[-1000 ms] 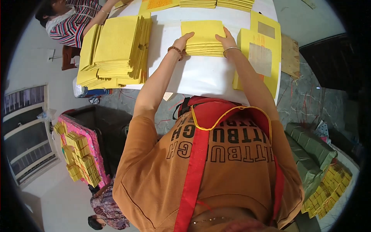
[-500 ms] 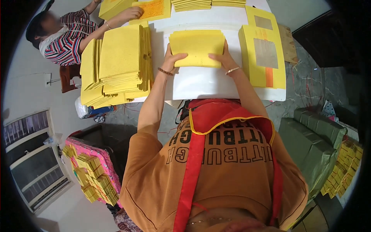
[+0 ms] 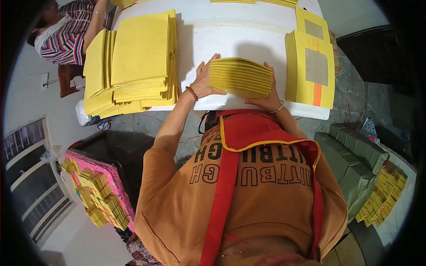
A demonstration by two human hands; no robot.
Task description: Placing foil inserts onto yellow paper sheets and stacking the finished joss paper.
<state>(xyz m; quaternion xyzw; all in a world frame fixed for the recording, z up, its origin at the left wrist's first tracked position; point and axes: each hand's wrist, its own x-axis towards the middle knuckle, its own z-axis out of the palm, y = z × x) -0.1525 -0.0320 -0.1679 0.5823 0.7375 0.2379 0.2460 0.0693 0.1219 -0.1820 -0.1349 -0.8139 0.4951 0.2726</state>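
A thick stack of yellow paper sheets (image 3: 241, 76) is held between my two hands over the white table, its layered edges turned toward me. My left hand (image 3: 205, 83) presses the left end, thumb along the lower edge and fingers partly raised. At the right end, my right hand (image 3: 267, 98) grips with the thumb below and fingers behind the stack. A tall pile of yellow paper (image 3: 140, 53) stands to the left of my left hand. Right of my right hand lies another yellow stack (image 3: 290, 66) with a grey patch and an orange band on top.
More yellow sheets lie at the white table's (image 3: 213, 40) far edge. A person in a striped shirt (image 3: 66, 46) is at the far left. Below left stands a dark bin (image 3: 128, 150) beside bundled yellow paper (image 3: 104, 190); green wrapped packages (image 3: 346, 164) are at the right.
Both hands have brought the stack nearer to me and tilted it, so its layered edges show instead of its flat face. The view has shifted, and the person's hand at far left has left the picture.
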